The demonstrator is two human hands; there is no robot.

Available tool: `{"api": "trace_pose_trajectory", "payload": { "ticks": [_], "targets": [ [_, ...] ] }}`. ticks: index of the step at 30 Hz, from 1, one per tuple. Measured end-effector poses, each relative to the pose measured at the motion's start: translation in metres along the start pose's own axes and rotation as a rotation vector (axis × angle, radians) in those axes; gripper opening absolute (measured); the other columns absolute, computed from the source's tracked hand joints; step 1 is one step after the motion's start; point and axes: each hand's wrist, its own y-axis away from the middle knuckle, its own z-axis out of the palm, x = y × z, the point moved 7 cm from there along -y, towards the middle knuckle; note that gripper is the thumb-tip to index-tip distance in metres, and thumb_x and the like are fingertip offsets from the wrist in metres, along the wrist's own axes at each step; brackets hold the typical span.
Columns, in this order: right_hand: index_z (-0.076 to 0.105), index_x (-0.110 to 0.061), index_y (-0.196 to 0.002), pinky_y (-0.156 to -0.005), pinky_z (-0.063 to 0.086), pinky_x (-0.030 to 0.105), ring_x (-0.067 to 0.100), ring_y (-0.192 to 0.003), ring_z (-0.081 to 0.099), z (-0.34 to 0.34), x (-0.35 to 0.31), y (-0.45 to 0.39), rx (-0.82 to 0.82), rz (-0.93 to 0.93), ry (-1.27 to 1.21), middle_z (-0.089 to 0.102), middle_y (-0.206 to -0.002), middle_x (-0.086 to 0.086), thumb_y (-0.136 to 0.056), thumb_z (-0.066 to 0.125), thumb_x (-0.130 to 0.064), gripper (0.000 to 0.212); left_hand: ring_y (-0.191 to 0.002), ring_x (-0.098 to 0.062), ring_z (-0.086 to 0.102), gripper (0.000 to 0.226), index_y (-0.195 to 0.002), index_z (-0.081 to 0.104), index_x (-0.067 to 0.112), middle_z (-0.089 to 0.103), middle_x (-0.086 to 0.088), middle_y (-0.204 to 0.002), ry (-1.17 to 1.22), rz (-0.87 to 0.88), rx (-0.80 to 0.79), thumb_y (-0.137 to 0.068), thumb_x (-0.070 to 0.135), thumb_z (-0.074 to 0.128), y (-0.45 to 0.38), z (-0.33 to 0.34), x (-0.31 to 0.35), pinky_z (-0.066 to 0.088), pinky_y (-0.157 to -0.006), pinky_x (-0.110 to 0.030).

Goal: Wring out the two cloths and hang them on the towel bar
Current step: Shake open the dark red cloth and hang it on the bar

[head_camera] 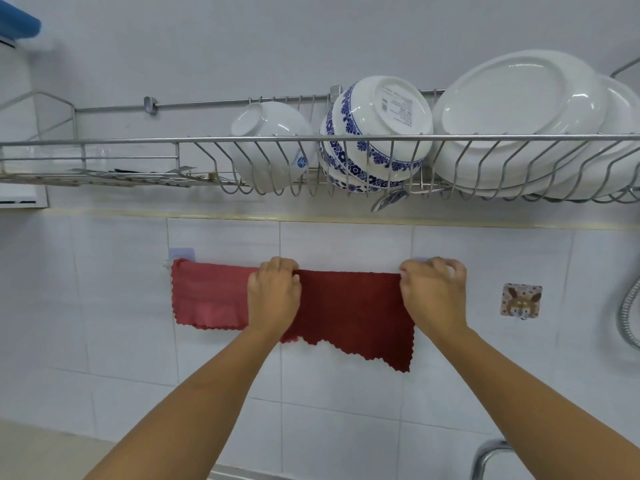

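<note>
A light red cloth [207, 296] hangs over the left part of the towel bar [169, 262] on the tiled wall. A darker red cloth [349, 310] hangs to its right, draped over the same bar, its lower edge uneven. My left hand [273, 292] grips the dark cloth's top left corner at the bar. My right hand [433, 289] grips its top right corner. Most of the bar is hidden under the cloths and my hands.
A steel dish rack [311, 138] runs along the wall above, holding a white bowl [270, 140], a blue-patterned bowl [374, 133] and white plates [526, 123]. A bunny wall hook [521, 300], a shower hose [628, 313] and a tap [488, 455] are at right.
</note>
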Motion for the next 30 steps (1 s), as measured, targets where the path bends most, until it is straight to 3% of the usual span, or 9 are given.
{"api": "trace_pose_trajectory", "payload": {
  "ticks": [3,6,10,16,21,27,30],
  "targets": [
    [0.068,-0.021,-0.092,-0.1,0.021,0.042,0.019,-0.095,0.06,-0.001,-0.007,0.012,0.015,-0.021,0.054,0.07,-0.083,-0.004,-0.097,0.039,-0.038,0.034,-0.106,-0.018,0.06,0.019,-0.108,0.063,0.02,0.066,0.004,-0.109,0.014,0.14,-0.008,-0.092,0.023,0.054,0.013,0.012,0.017,0.039,-0.097,-0.038],
    [0.069,-0.019,-0.095,-0.103,0.016,0.045,0.02,-0.105,0.059,-0.003,-0.01,0.008,-0.043,-0.067,0.09,0.071,-0.092,0.0,-0.098,0.033,-0.045,0.045,-0.112,-0.017,0.056,0.024,-0.114,0.06,0.021,0.064,0.004,-0.113,0.006,0.115,-0.017,-0.094,0.027,0.049,0.016,0.015,0.015,0.032,-0.108,-0.043],
    [0.07,-0.019,-0.097,-0.101,0.017,0.046,0.022,-0.112,0.053,0.0,-0.007,0.004,-0.119,-0.082,0.137,0.069,-0.1,0.003,-0.099,0.024,-0.05,0.055,-0.116,-0.016,0.054,0.027,-0.119,0.059,0.021,0.062,0.004,-0.118,-0.02,0.119,-0.042,-0.095,0.029,0.047,0.017,0.016,0.017,0.026,-0.111,-0.045],
    [0.075,-0.015,-0.085,-0.094,0.03,0.046,0.027,-0.102,0.052,-0.006,-0.012,-0.008,-0.118,-0.081,0.183,0.067,-0.095,0.006,-0.099,0.026,-0.048,0.06,-0.12,-0.015,0.052,0.032,-0.122,0.057,0.022,0.061,0.004,-0.123,-0.056,0.111,-0.092,-0.097,0.034,0.042,0.015,0.014,0.021,0.024,-0.112,-0.045],
    [0.058,-0.015,-0.115,-0.107,0.017,0.05,0.025,-0.115,0.052,-0.002,-0.018,-0.002,-0.202,-0.117,0.175,0.07,-0.102,0.006,-0.099,0.024,-0.05,0.051,-0.127,-0.017,0.047,0.037,-0.13,0.051,0.02,0.056,0.002,-0.132,-0.073,0.127,-0.128,-0.098,0.035,0.038,0.018,0.014,0.025,0.02,-0.115,-0.046],
    [0.067,-0.012,-0.106,-0.104,0.028,0.051,0.025,-0.108,0.058,-0.005,-0.019,0.007,-0.123,-0.063,0.159,0.069,-0.109,0.006,-0.097,0.035,-0.045,0.047,-0.146,-0.017,0.02,0.053,-0.15,0.022,0.019,0.028,-0.001,-0.158,-0.095,0.099,-0.214,-0.102,0.04,0.025,0.024,0.022,0.028,0.002,-0.119,-0.049],
    [0.063,-0.013,-0.111,-0.105,0.022,0.051,0.023,-0.105,0.062,0.004,-0.03,0.021,-0.107,-0.095,0.132,0.068,-0.109,0.003,-0.097,0.035,-0.045,0.045,-0.15,-0.017,0.007,0.058,-0.153,0.008,0.018,0.013,-0.001,-0.162,-0.108,0.091,-0.273,-0.102,0.043,0.019,0.028,0.027,0.029,-0.005,-0.118,-0.05]
  ]
}}
